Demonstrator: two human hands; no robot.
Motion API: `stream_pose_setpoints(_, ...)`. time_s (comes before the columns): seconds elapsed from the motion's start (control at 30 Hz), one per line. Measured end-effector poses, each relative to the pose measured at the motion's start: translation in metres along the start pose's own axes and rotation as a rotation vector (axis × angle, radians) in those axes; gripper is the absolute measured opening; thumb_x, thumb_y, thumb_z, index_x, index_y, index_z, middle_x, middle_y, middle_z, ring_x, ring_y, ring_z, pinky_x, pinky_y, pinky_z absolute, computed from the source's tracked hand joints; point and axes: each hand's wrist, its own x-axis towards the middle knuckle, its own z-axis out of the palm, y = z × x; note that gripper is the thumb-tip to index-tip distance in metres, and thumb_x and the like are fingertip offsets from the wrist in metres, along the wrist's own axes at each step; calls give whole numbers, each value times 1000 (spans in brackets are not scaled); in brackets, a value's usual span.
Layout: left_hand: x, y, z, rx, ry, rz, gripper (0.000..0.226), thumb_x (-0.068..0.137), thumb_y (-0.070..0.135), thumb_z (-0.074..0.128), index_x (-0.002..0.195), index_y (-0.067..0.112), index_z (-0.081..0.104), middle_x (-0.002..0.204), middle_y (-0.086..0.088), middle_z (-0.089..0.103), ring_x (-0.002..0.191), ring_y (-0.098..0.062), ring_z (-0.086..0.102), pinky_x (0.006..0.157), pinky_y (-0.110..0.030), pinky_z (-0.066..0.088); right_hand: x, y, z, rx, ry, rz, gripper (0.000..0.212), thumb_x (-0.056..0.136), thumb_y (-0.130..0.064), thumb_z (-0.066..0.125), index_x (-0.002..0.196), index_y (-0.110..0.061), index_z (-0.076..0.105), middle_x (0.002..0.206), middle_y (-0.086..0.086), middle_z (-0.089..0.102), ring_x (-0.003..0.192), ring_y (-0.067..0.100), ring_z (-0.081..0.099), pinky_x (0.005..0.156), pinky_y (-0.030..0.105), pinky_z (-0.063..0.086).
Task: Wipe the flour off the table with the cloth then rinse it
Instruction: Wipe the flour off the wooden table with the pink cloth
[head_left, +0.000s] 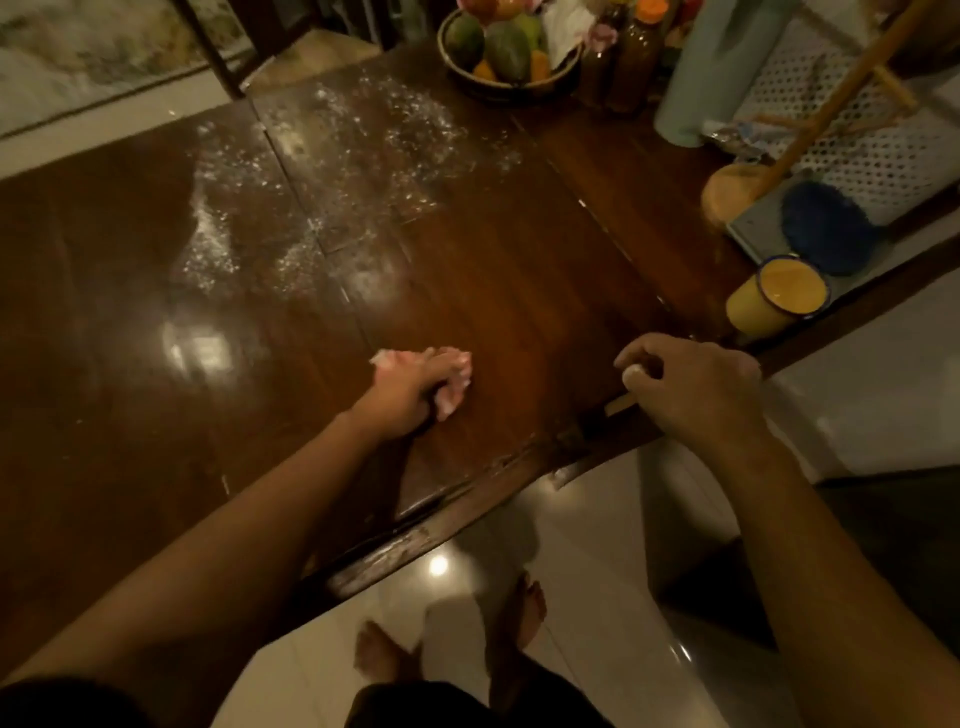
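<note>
All left fingers (439, 364) clutch cloth (451, 404).

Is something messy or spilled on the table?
Yes. White flour is scattered over the far left part of the dark wooden table, speckling the shiny wood. The left hand grips a pink cloth nearer the front edge, apart from the flour.

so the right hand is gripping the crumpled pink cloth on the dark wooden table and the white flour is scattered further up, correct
Not quite. The head view shows the left hand gripping the crumpled pink cloth on the dark wooden table; the right hand rests at the table's near edge, apart from the cloth. The white flour is scattered further up.
</note>
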Motion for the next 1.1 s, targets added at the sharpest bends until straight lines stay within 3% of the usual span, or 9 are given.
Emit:
stream_pose_setpoints(0.13, -17, 20, 8, 23, -292, 218, 40, 79, 7, 51, 115, 15, 66, 126, -8, 62, 116, -24, 56, 100, -41, 44, -26, -68, 24, 219, -166, -132, 13, 96, -31, 58, 107, -33, 64, 104, -4, 63, 92, 11, 61, 85, 39, 58)
stream_pose_setpoints(0.27, -106, -23, -9, -70, -466, 292, 22, 78, 7, 55, 89, 21, 68, 108, 5, 67, 103, -9, 59, 87, -34, 49, -64, -114, 64, -111, -94, -359, 21, 95, -43, 45, 104, -38, 64, 84, -14, 63, 91, 8, 59, 99, 38, 36)
stream_pose_setpoints(0.43, -238, -81, -62, -62, -469, 240, 25, 87, 14, 61, 66, 27, 59, 101, 18, 67, 113, -4, 58, 116, -34, 24, -104, -169, 98, -86, -120, -329, 23, 99, -41, 43, 106, -36, 65, 78, -15, 62, 79, 6, 58, 95, 39, 37)
stream_pose_setpoints(0.53, -322, -126, -101, -55, -361, 39, 33, 85, 5, 57, 69, 34, 57, 103, 17, 68, 117, -1, 57, 112, -35, 27, -119, -200, 108, -65, -170, -319, 21, 99, -39, 46, 108, -37, 64, 77, -15, 61, 71, 3, 55, 91, 35, 40)
stream_pose_setpoints(0.67, -419, -162, -113, -77, 178, -416, 33, 70, -4, 53, 80, 18, 74, 94, 24, 68, 96, -21, 64, 82, -27, 45, -141, -245, 130, -65, -305, -315, 17, 99, -40, 48, 109, -39, 62, 74, -18, 53, 63, -3, 48, 78, 30, 40)
stream_pose_setpoints(0.77, -448, -156, -84, 81, 489, -694, 46, 69, 4, 44, 99, 29, 68, 95, 0, 68, 87, -33, 60, 75, -38, 43, -157, -280, 147, -48, -372, -297, 16, 99, -40, 50, 109, -41, 62, 90, -18, 62, 71, -1, 53, 66, 26, 39)
stream_pose_setpoints(0.97, -463, -128, -10, 132, 168, -466, 37, 92, 36, 48, 128, 41, 55, 142, 3, 54, 118, -21, 57, 96, -41, 46, -179, -330, 171, 78, -529, -307, 14, 98, -32, 57, 105, -43, 62, 107, -18, 60, 90, 0, 58, 74, 25, 51)
stream_pose_setpoints(1.03, -461, -156, -12, 36, 106, -692, 47, 90, 59, 52, 135, 53, 39, 147, -5, 48, 133, -33, 45, 107, -52, 36, -178, -340, 174, 79, -563, -317, 17, 97, -27, 59, 109, -39, 63, 108, -16, 60, 92, 3, 60, 81, 30, 57)
stream_pose_setpoints(1.1, -465, -176, -28, 51, 179, -774, 55, 94, 40, 59, 132, 67, 30, 152, -9, 41, 139, -39, 36, 109, -57, 29, -173, -350, 179, 39, -605, -340, 19, 98, -26, 60, 112, -39, 62, 107, -15, 60, 92, 4, 62, 84, 32, 59)
